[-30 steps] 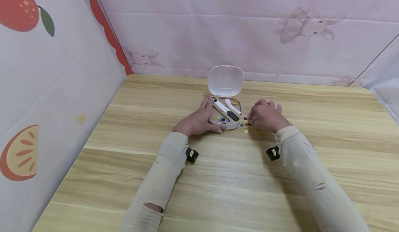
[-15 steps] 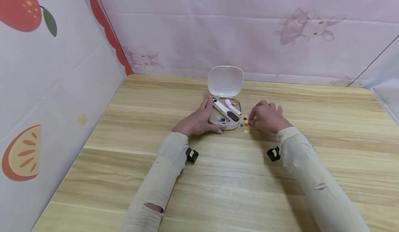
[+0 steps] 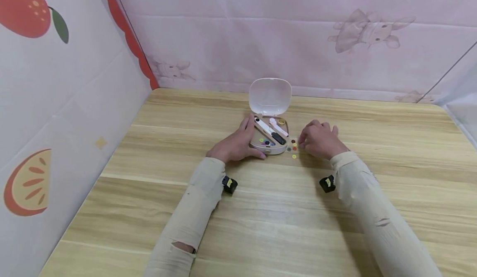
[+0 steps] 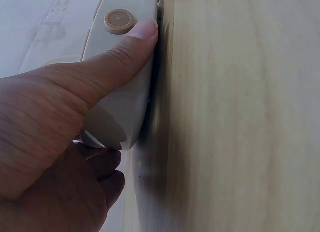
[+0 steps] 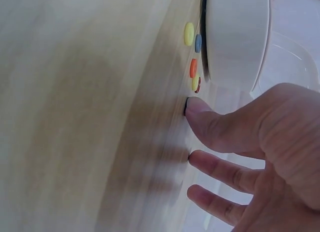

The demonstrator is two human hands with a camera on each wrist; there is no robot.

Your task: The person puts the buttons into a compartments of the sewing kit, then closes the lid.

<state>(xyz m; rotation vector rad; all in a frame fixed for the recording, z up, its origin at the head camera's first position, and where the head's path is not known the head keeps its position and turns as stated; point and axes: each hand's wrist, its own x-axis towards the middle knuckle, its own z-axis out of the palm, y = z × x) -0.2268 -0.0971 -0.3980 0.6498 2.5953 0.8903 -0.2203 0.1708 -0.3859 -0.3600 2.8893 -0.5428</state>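
1. Two hands work at a small beige plastic sewing-kit case (image 3: 269, 142) with its clear rounded lid (image 3: 270, 96) standing open on the far side, on the light wooden table (image 3: 156, 210).
2. On the case's left, the left hand (image 3: 235, 144) grips its body: the thumb (image 4: 107, 67) curls along the near wall, with the other fingers around its left side.
3. Several small flat round buttons (image 3: 293, 148) lie loose on the table just right of the case, in yellow, orange, blue-grey and a dark one, strung in a short line from near to far.
4. Just right of that line, the right hand (image 3: 319, 141) is the nearer hand by far, with the case standing between the left hand and the buttons.
5. From the right wrist view, its thumb tip (image 5: 196, 107) presses down on a dark button (image 5: 187, 106) at the far end of the line; the other fingers (image 5: 220, 169) are spread loosely above the table, grasping nothing.
6. Remaining buttons lie to the left and nearer side of that thumb, along the case's right wall.
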